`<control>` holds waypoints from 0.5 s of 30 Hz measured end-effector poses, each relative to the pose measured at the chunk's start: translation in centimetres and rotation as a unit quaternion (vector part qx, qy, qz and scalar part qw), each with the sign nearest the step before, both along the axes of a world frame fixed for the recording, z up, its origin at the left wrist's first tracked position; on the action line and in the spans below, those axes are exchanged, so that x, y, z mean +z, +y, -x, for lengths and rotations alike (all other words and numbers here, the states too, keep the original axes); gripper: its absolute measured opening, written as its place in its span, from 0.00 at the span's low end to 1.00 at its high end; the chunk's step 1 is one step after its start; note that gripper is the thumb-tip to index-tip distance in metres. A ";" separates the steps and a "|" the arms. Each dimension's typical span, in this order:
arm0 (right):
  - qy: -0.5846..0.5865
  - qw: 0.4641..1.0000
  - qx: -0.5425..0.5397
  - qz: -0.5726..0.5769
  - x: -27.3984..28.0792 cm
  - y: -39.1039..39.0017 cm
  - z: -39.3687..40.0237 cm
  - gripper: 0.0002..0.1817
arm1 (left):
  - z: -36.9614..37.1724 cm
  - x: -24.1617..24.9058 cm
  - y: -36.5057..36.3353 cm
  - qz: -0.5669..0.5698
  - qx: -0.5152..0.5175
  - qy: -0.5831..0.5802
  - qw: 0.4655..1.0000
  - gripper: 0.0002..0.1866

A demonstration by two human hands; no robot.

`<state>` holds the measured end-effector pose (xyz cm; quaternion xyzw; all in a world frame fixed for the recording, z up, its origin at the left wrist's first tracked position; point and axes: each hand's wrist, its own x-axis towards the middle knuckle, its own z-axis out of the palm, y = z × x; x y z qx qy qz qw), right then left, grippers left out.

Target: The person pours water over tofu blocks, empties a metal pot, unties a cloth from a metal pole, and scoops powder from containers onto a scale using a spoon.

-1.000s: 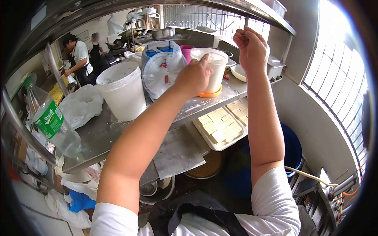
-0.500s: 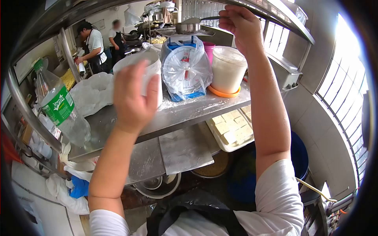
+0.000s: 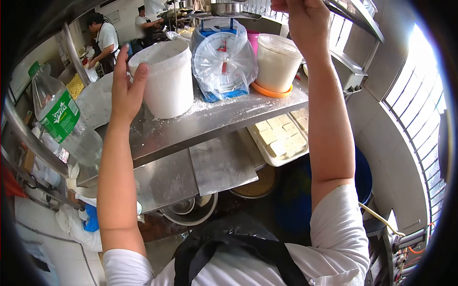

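My left hand is open beside a white plastic bucket, thumb and fingers apart. Its thumb overlaps the bucket's left rim in this view. My right hand is raised at the top edge, its fingers pinched and partly cut off. The spoon it held by the handle a moment ago is out of frame. Left of that hand, a metal pan sits on top of a dial scale wrapped in clear plastic. Below my right hand stands a second white bucket on an orange lid.
A Sprite bottle leans at the shelf's left. White powder dusts the steel shelf. Below are a tray of pale blocks, a metal sheet and a bowl. Two people work at the back left.
My left hand has moved left and outward, from in front of the bucket to its side. My right hand has risen partly out of view, and the spoon no longer shows. The view has shifted downward.
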<state>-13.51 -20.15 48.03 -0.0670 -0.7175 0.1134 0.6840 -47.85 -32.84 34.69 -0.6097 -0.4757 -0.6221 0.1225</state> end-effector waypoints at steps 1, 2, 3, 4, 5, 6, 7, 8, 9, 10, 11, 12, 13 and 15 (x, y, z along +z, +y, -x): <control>0.021 1.000 0.014 0.002 -0.2 0.2 0.1 0.11 | 0.0 -0.1 0.1 -0.002 -0.017 0.007 1.000 0.45; 0.022 1.000 0.011 0.004 -0.3 0.4 -0.1 0.11 | -0.1 -0.1 0.2 -0.005 -0.035 0.014 0.999 0.46; 0.059 0.998 0.020 0.009 -0.4 0.4 -0.1 0.10 | -0.3 -0.1 0.1 -0.004 -0.037 0.015 0.999 0.46; 0.096 0.995 0.029 0.012 -0.4 0.4 -0.2 0.10 | -0.6 -0.1 -0.2 0.016 -0.064 -0.008 0.998 0.47; 0.095 0.995 0.028 0.012 -0.6 0.3 -0.5 0.10 | -0.8 0.0 -0.4 0.035 -0.090 -0.031 0.995 0.49; 0.151 0.986 0.064 0.021 -0.7 -0.3 -0.8 0.10 | -0.7 0.0 -0.5 0.035 -0.090 -0.031 0.995 0.49; 0.205 0.973 0.100 0.029 -0.9 -1.2 -1.1 0.10 | -0.7 -0.1 -0.7 0.054 -0.083 -0.024 0.995 0.51; 0.241 0.967 0.074 0.021 -1.3 -2.3 -1.5 0.11 | -0.6 -0.2 -0.8 0.072 -0.075 -0.018 0.994 0.52; 0.256 0.963 0.076 0.016 -1.8 -2.3 -2.1 0.10 | -0.7 -0.2 -0.9 0.072 -0.073 -0.021 0.995 0.52; 0.271 0.959 0.078 0.012 -2.4 -2.2 -2.7 0.09 | -1.0 -0.2 -0.9 0.075 -0.093 -0.037 0.992 0.54; 0.270 0.959 0.080 0.013 -3.2 -2.2 -3.2 0.09 | -1.1 -0.3 -0.9 0.079 -0.113 -0.052 0.989 0.56; 0.259 0.962 0.084 0.027 -4.0 -2.3 -3.5 0.09 | -1.0 -0.4 -0.9 0.079 -0.111 -0.053 0.989 0.56; 0.248 0.964 0.088 0.041 -4.5 -2.3 -3.7 0.09 | -0.9 -0.4 -0.8 0.083 -0.105 -0.051 0.990 0.59; 0.255 0.961 0.090 0.054 -5.2 -2.0 -3.5 0.09 | -0.9 -0.4 -0.8 0.086 -0.101 -0.047 0.990 0.62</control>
